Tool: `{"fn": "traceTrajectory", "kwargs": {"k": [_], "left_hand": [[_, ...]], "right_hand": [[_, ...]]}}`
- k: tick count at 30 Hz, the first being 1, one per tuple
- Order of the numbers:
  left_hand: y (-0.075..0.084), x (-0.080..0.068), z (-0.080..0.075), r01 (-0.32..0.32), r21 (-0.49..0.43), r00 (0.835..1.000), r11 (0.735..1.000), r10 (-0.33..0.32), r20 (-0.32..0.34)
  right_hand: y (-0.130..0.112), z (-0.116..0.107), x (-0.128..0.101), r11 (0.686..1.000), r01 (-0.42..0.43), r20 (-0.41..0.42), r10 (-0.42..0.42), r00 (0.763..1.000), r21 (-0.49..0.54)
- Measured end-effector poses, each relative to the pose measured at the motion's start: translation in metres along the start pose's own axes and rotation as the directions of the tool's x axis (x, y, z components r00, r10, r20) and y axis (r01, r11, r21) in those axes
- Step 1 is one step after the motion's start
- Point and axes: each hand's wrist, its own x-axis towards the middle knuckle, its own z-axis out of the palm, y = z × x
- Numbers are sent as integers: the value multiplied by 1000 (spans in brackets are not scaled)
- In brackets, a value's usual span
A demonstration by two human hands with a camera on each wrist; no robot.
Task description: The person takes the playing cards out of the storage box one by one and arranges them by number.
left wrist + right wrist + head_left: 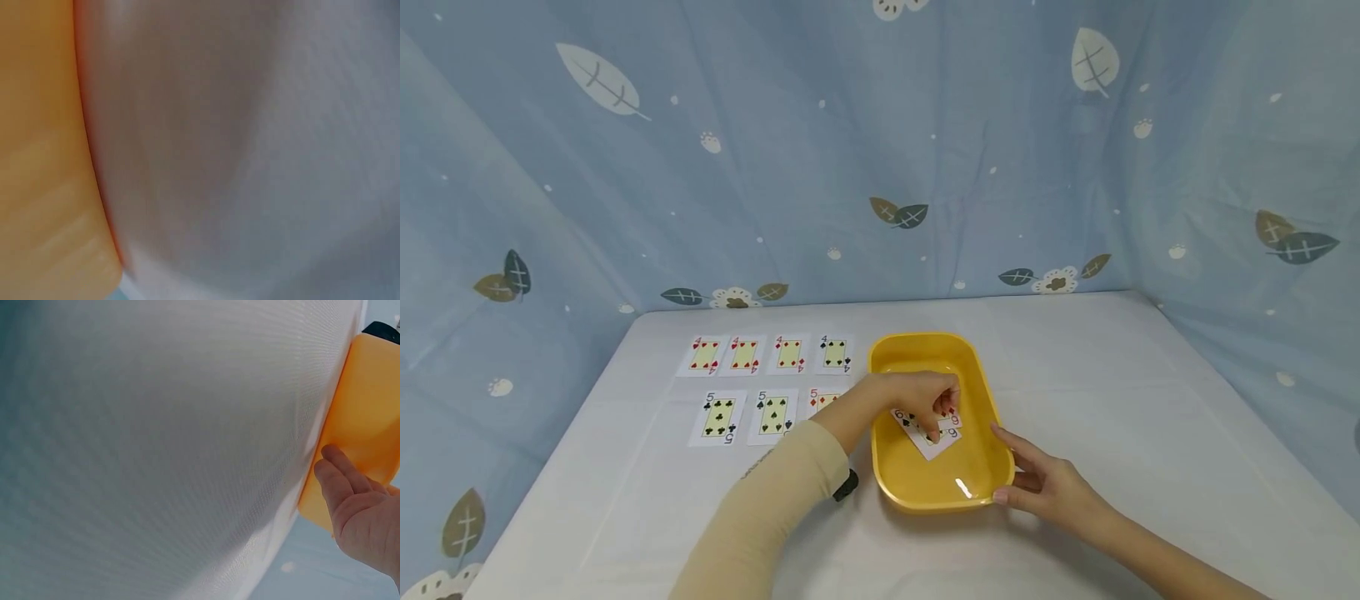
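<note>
Left hand (925, 398) pinches thin, slick playing cards (934, 433) lying under its fingertips inside the yellow plastic tub (925, 343) (probably easiest lifted by an edge), right hand (1048, 483) flat against the tub's side.

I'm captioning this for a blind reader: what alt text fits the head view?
A left hand reaches into a yellow tray and pinches the cards lying in it, while the right hand steadies the tray's near right corner. Left of the tray on the white table, a row of four 4s lies above a row of 5s.
</note>
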Motion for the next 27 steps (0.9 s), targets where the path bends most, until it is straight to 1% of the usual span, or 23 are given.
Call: {"fn": "traceTrajectory", "kwargs": {"k": [2, 3, 6, 8, 9, 11, 13, 21, 27], "left_hand": [[0, 1, 1, -9, -60, 1000, 998, 8, -17], [0, 2, 2, -16, -72, 999, 997, 14, -33], [-3, 2, -1, -16, -115, 995, 993, 5, -98], [-5, 3, -4, -16, -126, 988, 992, -3, -153], [-7, 3, -5, -13, -116, 984, 993, -8, -180], [-10, 4, -8, -3, -147, 977, 989, -29, -212], [-13, 4, -9, 14, -144, 971, 990, -48, -236], [-15, 7, -12, 75, -98, 961, 992, -98, -259], [-15, 7, -10, 120, -67, 960, 990, -133, -246]], "right_hand": [[0, 0, 0, 1000, 1, -2, -1, 1000, -1], [0, 0, 0, 1000, 3, -3, -3, 1000, 2], [1, 1, -1, 1000, 3, -9, -3, 1000, -7], [2, 1, -1, 1000, 0, -13, -1, 1000, -11], [2, 1, -1, 1000, 2, -17, -2, 1000, -18], [2, 1, 0, 999, -3, -23, 2, 1000, -32], [2, 0, 0, 999, 2, -23, -3, 1000, -33], [0, -1, 1, 1000, 16, -3, -16, 1000, -9], [0, -1, 0, 1000, -11, -4, 11, 1000, -28]]}}
